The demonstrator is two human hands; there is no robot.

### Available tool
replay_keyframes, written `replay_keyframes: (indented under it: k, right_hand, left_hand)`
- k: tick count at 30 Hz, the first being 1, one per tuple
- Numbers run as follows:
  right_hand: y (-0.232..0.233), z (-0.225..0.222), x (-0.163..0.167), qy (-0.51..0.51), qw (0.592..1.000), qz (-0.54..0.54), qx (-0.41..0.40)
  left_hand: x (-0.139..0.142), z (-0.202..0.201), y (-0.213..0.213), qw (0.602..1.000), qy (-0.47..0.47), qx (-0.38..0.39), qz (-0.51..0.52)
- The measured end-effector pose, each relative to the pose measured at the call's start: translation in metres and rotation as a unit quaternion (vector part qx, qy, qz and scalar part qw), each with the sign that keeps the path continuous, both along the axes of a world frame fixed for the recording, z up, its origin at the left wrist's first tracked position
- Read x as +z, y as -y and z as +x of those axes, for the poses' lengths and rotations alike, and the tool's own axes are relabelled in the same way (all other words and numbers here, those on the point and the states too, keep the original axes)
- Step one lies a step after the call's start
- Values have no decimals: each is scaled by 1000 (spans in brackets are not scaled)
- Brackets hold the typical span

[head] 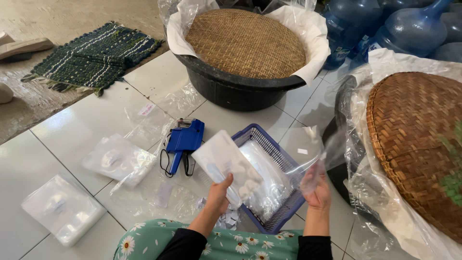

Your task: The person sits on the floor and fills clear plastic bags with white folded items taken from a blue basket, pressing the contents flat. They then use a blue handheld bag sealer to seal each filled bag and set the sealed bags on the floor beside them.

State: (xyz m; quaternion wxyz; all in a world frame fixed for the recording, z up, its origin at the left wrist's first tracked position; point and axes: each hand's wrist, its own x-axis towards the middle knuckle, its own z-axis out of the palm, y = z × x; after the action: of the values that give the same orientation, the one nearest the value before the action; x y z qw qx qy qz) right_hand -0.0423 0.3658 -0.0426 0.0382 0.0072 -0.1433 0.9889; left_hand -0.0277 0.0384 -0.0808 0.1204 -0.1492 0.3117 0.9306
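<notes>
A stack of clear plastic bags (pixel 226 161) was gripped by the left hand (pixel 220 192), and a single clear bag (pixel 313 149) was pinched by the right hand (pixel 316 191), above a blue basket (pixel 269 139) on the tiled floor (pixel 72 130). A blue label gun (pixel 185 142) was seen beside it, and two tubs covered by woven lids (pixel 245 43) nearby.

Two woven lids (pixel 245 43), one blue basket (pixel 269 144), one label gun (pixel 185 142).

Ahead of my hands blue basket (pixel 262 137) blocks low path; blue label gun (pixel 185 142) just left of it. Black tub (pixel 231 89) walls off far side, covered tub (pixel 409 144) closes right. Bare tile (pixel 72 125) left-forward gives room, between bag stacks (pixel 62 207)
</notes>
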Motion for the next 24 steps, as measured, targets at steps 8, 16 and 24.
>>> replay_keyframes:
  k: [8,16,24]
  right_hand:
    - [41,0,-7,41,915,398,54]
    - [77,6,23,55,793,606,-5]
    - [98,10,24,21,747,662,-57]
  left_hand:
    - [-1,11,-10,993,22,-104,-50]
    - [-16,6,-13,993,-55,-94,-46]
    - [-8,4,-16,992,-38,-106,-57]
